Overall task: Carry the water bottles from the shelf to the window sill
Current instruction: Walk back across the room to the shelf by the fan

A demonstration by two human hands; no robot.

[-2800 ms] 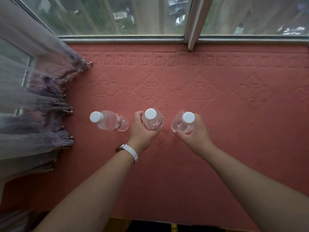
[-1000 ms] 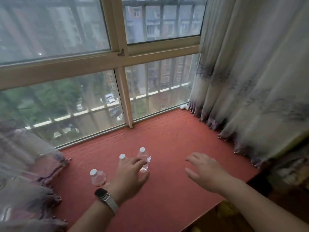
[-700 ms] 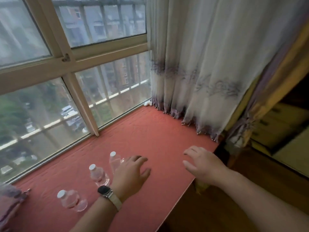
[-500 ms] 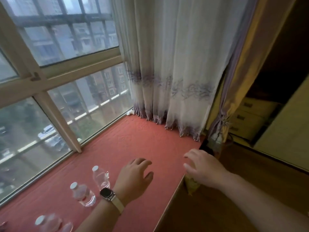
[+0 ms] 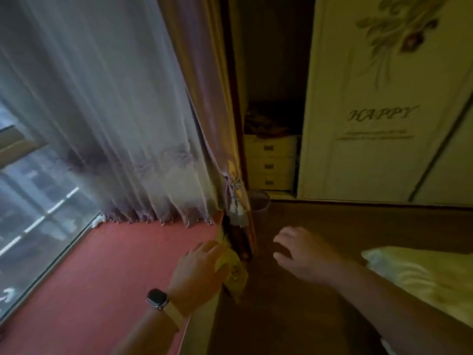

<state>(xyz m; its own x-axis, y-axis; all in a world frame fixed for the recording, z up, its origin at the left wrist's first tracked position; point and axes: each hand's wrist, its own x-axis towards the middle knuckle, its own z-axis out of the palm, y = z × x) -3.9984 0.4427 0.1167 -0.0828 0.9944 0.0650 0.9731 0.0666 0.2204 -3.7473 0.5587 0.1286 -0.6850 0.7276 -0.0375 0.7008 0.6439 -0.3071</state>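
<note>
No water bottle shows in the head view now. The window sill (image 5: 102, 265), covered in red embossed cloth, fills the lower left. My left hand (image 5: 197, 272), with a watch on its wrist, hovers over the sill's right edge, fingers relaxed and empty. My right hand (image 5: 302, 254) hangs over the dark wooden floor to the right, fingers spread and holding nothing. The picture is blurred by motion.
A sheer curtain (image 5: 115, 124) hangs over the sill's far end, with a tied-back heavier curtain (image 5: 230, 175) beside it. Behind stand a small drawer unit (image 5: 270, 165), a purple bin (image 5: 258, 203) and a sliding wardrobe door (image 5: 384, 111) marked HAPPY. A yellow bed cover (image 5: 419, 275) lies at right.
Both hands let go of the bottles on the sill. The view has swung right, away from the window, so the three bottles have left the frame and the wardrobe has come in.
</note>
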